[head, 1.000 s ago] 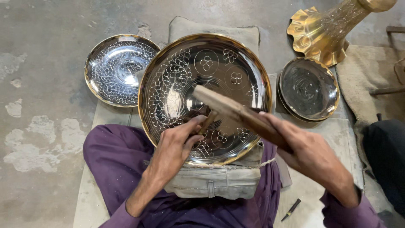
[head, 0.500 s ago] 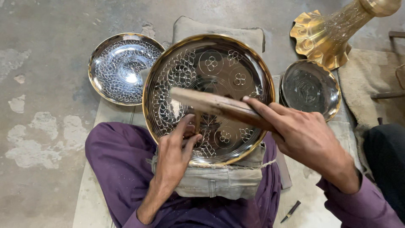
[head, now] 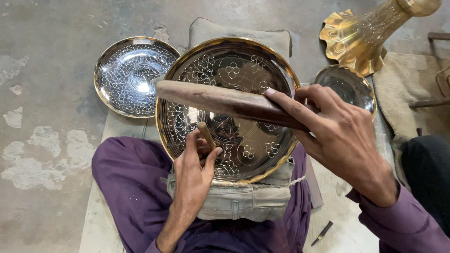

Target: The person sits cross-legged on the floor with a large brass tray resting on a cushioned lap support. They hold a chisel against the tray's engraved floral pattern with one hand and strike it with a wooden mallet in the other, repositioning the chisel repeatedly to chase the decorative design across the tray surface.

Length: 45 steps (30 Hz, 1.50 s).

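The large engraved brass tray point(head: 229, 107) rests on a padded cushion point(head: 234, 201) over the person's lap. The left hand point(head: 194, 175) pinches a small chisel point(head: 206, 136) at the tray's 7 o'clock. The right hand point(head: 342, 136), at 3 o'clock, grips a wooden mallet point(head: 225, 100) across it.

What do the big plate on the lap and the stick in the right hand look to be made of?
Big plate: probably brass, polished; golden rim, mirror-like face with cut flower patterns. Stick in the right hand: looks like wood, dark brown, dull and worn smooth. The left hand holds a thin light-coloured punch, material unclear.
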Available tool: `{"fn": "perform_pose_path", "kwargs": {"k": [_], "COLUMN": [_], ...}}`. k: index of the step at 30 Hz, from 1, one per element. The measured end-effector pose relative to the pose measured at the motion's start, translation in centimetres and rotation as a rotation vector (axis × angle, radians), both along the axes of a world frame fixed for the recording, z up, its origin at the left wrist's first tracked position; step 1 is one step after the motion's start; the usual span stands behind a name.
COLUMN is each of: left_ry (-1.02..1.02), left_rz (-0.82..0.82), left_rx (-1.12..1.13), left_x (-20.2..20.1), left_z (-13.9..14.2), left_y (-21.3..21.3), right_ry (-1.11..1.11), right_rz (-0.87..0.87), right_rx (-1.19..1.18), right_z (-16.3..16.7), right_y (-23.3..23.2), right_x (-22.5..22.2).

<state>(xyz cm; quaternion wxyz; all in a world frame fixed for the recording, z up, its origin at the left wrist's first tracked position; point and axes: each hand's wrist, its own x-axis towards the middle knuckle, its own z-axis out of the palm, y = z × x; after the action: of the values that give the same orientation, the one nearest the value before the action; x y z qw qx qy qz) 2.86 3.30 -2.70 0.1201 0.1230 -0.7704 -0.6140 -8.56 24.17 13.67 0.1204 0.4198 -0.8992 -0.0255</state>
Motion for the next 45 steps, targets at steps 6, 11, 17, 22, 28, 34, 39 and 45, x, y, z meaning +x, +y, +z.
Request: {"fn": "perform_pose_path", "kwargs": {"k": [6, 11, 17, 22, 28, 34, 39, 45], "left_ry": [0.034, 0.022, 0.028, 0.053, 0.063, 0.057, 0.139, 0.008], "left_rz": [-0.008, -0.011, -0.064, -0.086, -0.171, -0.316, -0.405, -0.496], "left_rx": [-0.011, -0.054, -0.059, -0.094, -0.097, -0.111, -0.112, -0.152], "left_x": [0.1, 0.1, -0.5, -0.8, -1.2, -1.7, -1.9, -2.7], "left_z": [-0.7, -1.7, -1.7, -1.1, -0.6, -0.2, 0.9, 1.3], "left_y": [0.1, 0.3, -0.2, -0.5, -1.2, -1.7, -2.3, -2.7], "right_ry": [-0.284, -0.012, -0.051, -0.293, -0.229, -0.266, -0.073, -0.26], "right_rz": [-0.076, 0.116, 0.033, -0.1, -0.087, -0.211, -0.182, -0.343], "right_rx": [-0.015, 0.036, 0.131, -0.018, -0.076, -0.115, -0.017, -0.065], "right_z": [0.6, 0.5, -0.1, -1.0, -2.0, -3.2, -4.3, -6.7], "right_y": [-1.2, -2.1, -1.7, -0.7, 1.1, 2.7, 4.6, 6.7], "right_x": [-0.9, -1.0, -1.4, -1.2, -1.4, 0.1, 1.7, 3.1]}}
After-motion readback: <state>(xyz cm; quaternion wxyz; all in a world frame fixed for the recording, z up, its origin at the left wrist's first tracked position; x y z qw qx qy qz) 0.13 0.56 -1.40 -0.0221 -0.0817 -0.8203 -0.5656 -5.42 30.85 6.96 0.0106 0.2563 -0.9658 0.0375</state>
